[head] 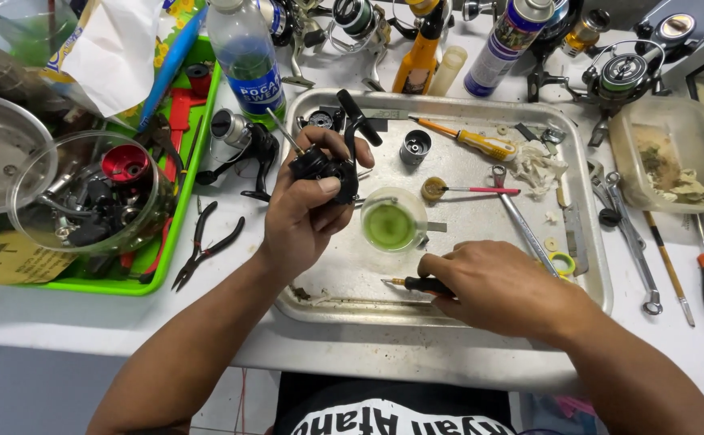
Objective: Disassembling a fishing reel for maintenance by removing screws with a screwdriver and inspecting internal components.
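Left hand (pixel 308 211) clenched around a black fishing reel body (pixel 325 167), raised over the far-left part of the metal tray (pixel 352 278); handle arm (pixel 358 118) angled up and away from the palm, thin shaft poking out toward the far left. Right hand (pixel 493 283) rested on the tray's near edge, fingers pinched around a small dark-handled screwdriver (pixel 416 283). Lay flat, long axis across the tray, tip pointing left, sticking out just beyond the fingertips. Sat near of the green-filled cup (pixel 390 223) at tray centre.
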